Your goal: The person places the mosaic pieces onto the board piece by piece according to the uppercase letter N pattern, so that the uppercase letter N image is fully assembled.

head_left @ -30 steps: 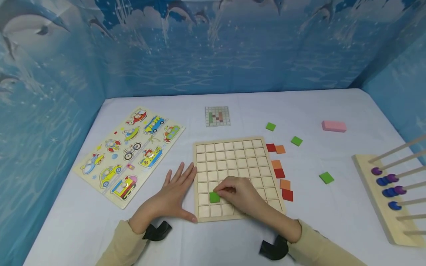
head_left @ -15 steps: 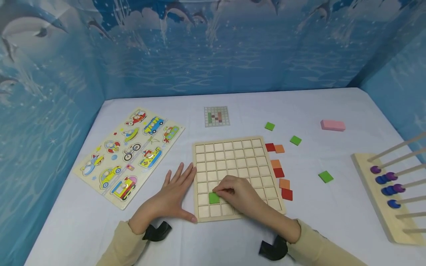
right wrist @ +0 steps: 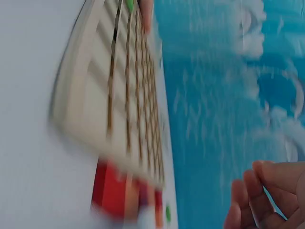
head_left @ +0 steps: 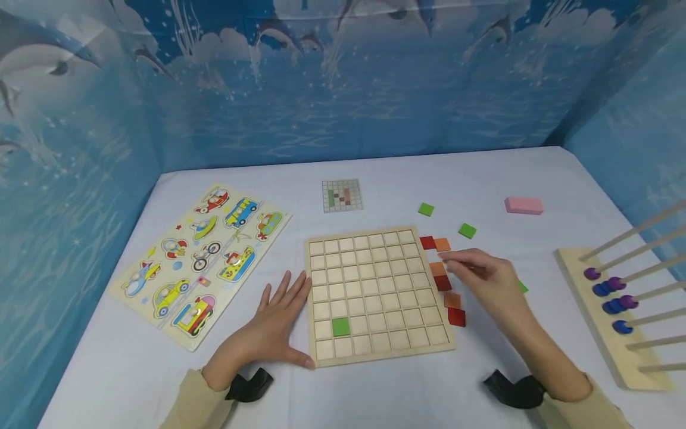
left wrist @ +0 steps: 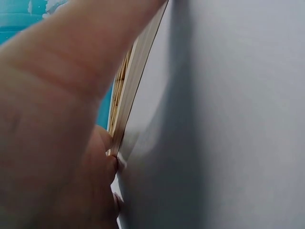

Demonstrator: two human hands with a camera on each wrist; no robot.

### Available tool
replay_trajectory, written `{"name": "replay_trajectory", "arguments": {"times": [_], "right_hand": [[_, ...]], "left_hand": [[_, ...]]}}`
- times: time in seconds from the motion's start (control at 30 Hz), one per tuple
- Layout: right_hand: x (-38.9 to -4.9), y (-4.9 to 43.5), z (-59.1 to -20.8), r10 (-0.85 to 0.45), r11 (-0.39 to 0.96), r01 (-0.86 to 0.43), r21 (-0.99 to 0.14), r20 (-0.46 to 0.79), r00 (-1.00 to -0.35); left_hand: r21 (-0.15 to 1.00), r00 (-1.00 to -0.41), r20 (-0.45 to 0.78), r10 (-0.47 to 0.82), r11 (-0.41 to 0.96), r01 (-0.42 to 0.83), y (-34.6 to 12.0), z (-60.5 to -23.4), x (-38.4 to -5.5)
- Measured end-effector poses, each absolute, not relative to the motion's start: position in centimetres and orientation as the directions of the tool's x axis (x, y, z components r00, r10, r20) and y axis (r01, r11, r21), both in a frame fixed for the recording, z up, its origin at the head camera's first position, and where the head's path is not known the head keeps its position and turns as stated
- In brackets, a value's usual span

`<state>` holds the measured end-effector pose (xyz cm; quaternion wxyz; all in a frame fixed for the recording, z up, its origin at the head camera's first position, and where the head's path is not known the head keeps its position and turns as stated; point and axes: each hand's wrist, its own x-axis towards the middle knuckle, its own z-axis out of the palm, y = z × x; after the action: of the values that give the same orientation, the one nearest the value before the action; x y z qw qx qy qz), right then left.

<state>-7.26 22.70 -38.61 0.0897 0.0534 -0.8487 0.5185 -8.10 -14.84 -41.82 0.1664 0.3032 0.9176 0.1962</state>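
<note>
A wooden grid board (head_left: 380, 358) lies on the white table, with a green square tile (head_left: 340, 326) set in a cell at its lower left. My left hand (head_left: 270, 330) is spread flat against the board's left edge, thumb at the near corner. Off the board's right side, my right hand (head_left: 490, 283) hovers near orange tiles (head_left: 437, 270) and red tiles (head_left: 457, 317). Its thumb and fingers are loosely bent and apart in the right wrist view, with nothing seen between them. Loose green tiles (head_left: 467, 230) lie beyond; one is partly hidden by this hand.
A small pattern card (head_left: 343, 195) lies behind the board. To the left is a vehicle picture puzzle (head_left: 203, 262). On the right stand a pink block (head_left: 524, 205) and a wooden peg rack (head_left: 595, 322) with blue and purple beads.
My right hand has let go of the green tile, leaving it in the cell, and has moved right and away to the loose tiles. The left hand stays at the board's edge.
</note>
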Motion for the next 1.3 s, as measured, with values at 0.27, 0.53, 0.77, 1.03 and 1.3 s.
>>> {"name": "replay_trajectory", "arguments": {"times": [0.27,0.53,0.77,1.03,1.3], "right_hand": [[-4.8,29.8,-40.5,0.302,0.637,0.088,-0.766,0.144,-0.942],[-4.8,31.8,-41.8,0.425,0.535,0.322,-0.781,-0.08,-0.902],[-4.6,32.9,-42.8,0.355,0.708,0.292,-0.643,-0.034,-0.934],[-4.2,31.7,-43.2,0.311,0.805,0.242,-0.542,0.039,-0.949],[-4.6,31.0,-43.3,0.304,0.809,0.161,-0.565,0.168,-0.938]], "left_hand": [[0.468,-0.757,-0.198,0.623,0.738,0.485,-14.7,-41.6,-8.1],[0.452,-0.758,-0.183,0.626,0.738,0.5,-14.9,-41.7,-8.2],[0.447,-0.75,-0.173,0.639,0.729,0.518,-14.9,-41.8,-8.1],[0.461,-0.743,-0.174,0.646,0.72,0.518,-14.8,-41.6,-8.1],[0.453,-0.753,-0.167,0.636,0.728,0.515,-14.8,-41.6,-8.0]]}}
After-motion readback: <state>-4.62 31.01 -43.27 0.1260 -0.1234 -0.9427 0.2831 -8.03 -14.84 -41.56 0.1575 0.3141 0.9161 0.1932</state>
